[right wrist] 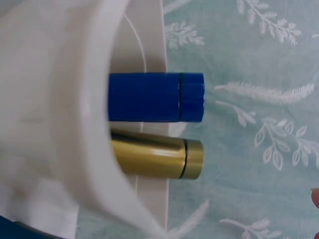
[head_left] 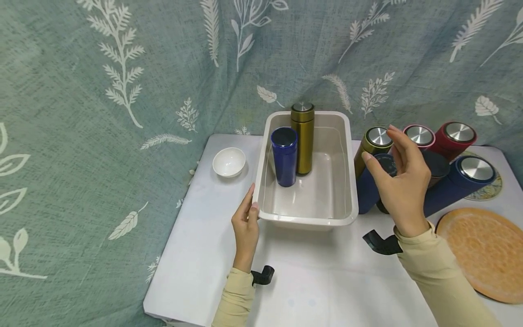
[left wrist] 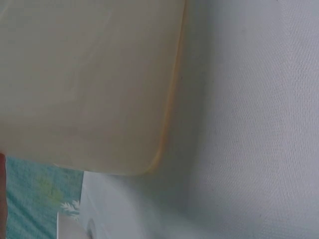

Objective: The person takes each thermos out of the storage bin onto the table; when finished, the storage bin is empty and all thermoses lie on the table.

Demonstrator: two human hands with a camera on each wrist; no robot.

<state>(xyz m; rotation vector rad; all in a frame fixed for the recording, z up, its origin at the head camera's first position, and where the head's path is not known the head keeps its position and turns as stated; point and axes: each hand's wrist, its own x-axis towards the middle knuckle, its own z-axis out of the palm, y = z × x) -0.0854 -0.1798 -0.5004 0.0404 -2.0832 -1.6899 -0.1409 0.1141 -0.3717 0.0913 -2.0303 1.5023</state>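
My left hand (head_left: 246, 225) holds the near left corner of a pale plastic bin (head_left: 308, 222), thumb at the rim and fingers along the outer side. Inside the bin stand a blue flask (head_left: 284, 161) with a dark lid and a taller gold flask (head_left: 303, 141); both also show in the right wrist view, where the blue flask (right wrist: 149, 97) lies above the gold one (right wrist: 157, 155). My right hand (head_left: 402, 181) is raised right of the bin, thumb and fingers spread apart with nothing between them. Just behind it are another gold flask (head_left: 359, 163) and a dark blue flask (head_left: 367, 195).
More flasks crowd the right side: a pink-rimmed one (head_left: 419, 135), a red one (head_left: 453, 138), a black-lidded one (head_left: 436, 164) and a large blue one (head_left: 449, 190). An orange round board (head_left: 486, 254) lies in front of them. A white bowl (head_left: 229, 162) sits left of the bin.
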